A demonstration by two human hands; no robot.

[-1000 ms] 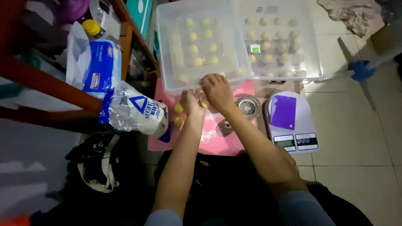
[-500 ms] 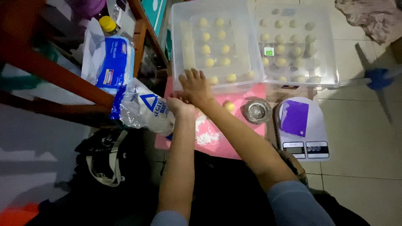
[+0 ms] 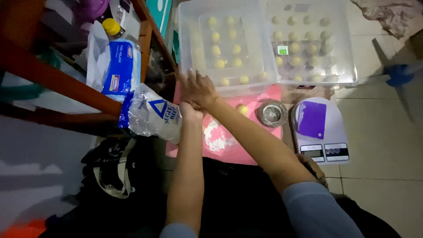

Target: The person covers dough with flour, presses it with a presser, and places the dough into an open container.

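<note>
My right hand lies flat, fingers spread, on top of my left hand, palms pressed together over the left part of a pink mat. Whatever is between the palms is hidden. A yellow dough ball rests on the mat just right of my wrists, and a patch of white flour lies below them. A clear plastic flour bag with blue print sits right beside my left hand.
Two clear plastic boxes hold several yellow dough balls behind the mat. A small metal mould and a white kitchen scale with a purple scraper stand right. Another white-and-blue bag and wooden furniture are at left.
My joined hands have shifted left across the mat toward the flour bag, the right palm sliding over the left. The view has also drifted, uncovering the flour patch.
</note>
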